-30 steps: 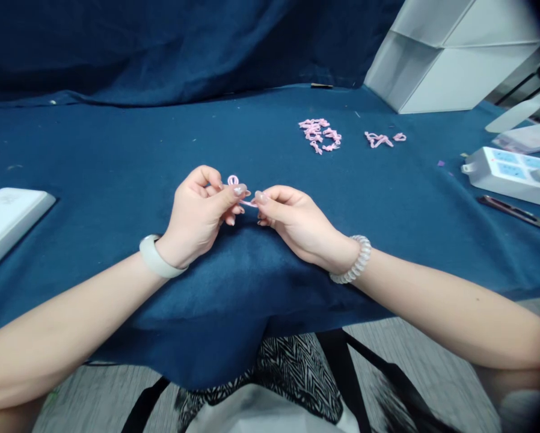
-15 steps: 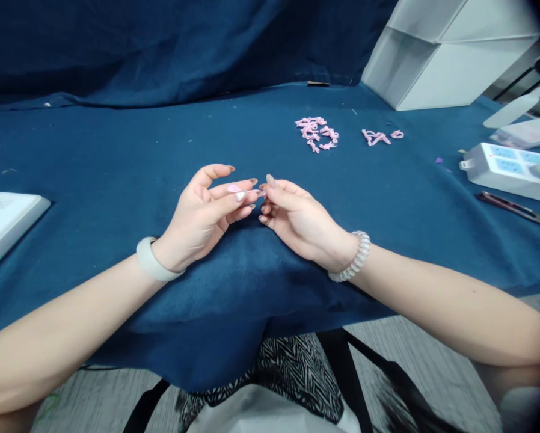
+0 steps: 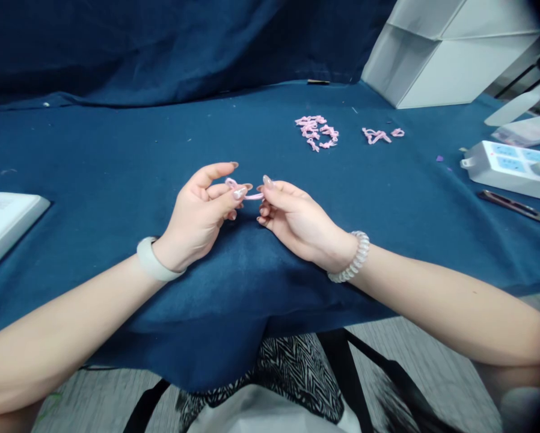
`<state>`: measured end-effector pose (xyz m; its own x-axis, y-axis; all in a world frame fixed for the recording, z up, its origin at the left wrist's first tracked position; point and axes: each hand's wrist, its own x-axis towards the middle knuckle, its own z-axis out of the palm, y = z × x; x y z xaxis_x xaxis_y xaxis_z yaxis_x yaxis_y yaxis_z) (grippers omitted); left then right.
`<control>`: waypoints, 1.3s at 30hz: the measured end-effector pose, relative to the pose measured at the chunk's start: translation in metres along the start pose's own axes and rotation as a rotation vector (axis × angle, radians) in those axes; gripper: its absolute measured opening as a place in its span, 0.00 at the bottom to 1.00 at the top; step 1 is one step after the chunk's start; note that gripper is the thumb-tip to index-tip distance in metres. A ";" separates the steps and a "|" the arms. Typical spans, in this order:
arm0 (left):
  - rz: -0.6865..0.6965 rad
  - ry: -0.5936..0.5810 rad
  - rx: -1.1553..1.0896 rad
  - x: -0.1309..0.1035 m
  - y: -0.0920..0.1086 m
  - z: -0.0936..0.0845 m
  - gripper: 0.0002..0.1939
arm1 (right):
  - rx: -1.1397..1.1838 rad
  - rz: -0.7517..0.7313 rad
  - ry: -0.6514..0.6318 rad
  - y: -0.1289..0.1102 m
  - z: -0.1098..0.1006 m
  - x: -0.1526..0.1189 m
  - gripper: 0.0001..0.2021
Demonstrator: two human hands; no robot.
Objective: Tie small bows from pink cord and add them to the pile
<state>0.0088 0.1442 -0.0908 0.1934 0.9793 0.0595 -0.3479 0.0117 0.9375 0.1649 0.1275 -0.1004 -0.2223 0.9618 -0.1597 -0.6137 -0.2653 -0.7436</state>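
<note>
A short pink cord [image 3: 254,196] is stretched between my two hands above the blue cloth. My left hand [image 3: 207,201] pinches it between thumb and fingers, and a small loop of the cord sticks up behind the thumb. The left index finger is raised clear of it. My right hand [image 3: 294,216] grips the other end of the cord between thumb and index finger, its remaining fingers curled. Farther back on the cloth lie a cluster of knotted pink cord pieces [image 3: 312,129] and a smaller group of pink pieces [image 3: 377,136] to its right.
At right are a white power strip [image 3: 513,168], dark tweezers [image 3: 518,207] and a clear plastic box [image 3: 529,131]. White storage bins [image 3: 459,72] stand at the back right. A white flat device [image 3: 11,222] sits at the left edge. Blue cloth [image 3: 116,144] covers the table.
My hands have drawn slightly apart, exposing more of the pink cord between them. The left fingers have shifted left and curled, and the loop stands up more.
</note>
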 end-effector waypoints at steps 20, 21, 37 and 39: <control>-0.255 -0.180 -0.095 -0.009 0.005 0.004 0.25 | -0.159 -0.133 -0.223 0.000 0.003 -0.005 0.12; -0.264 -0.193 -0.105 -0.008 0.005 0.003 0.25 | -0.174 -0.144 -0.243 -0.001 0.003 -0.005 0.12; -0.396 -0.235 -0.211 -0.006 0.004 0.000 0.17 | -0.185 -0.146 -0.215 0.000 0.004 -0.005 0.08; -0.404 -0.242 -0.221 -0.005 0.003 -0.001 0.17 | -0.165 -0.133 -0.206 0.000 0.004 -0.005 0.09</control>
<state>0.0060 0.1391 -0.0884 0.5502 0.8131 -0.1901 -0.3821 0.4475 0.8085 0.1628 0.1223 -0.0974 -0.3080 0.9489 0.0690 -0.5197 -0.1071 -0.8476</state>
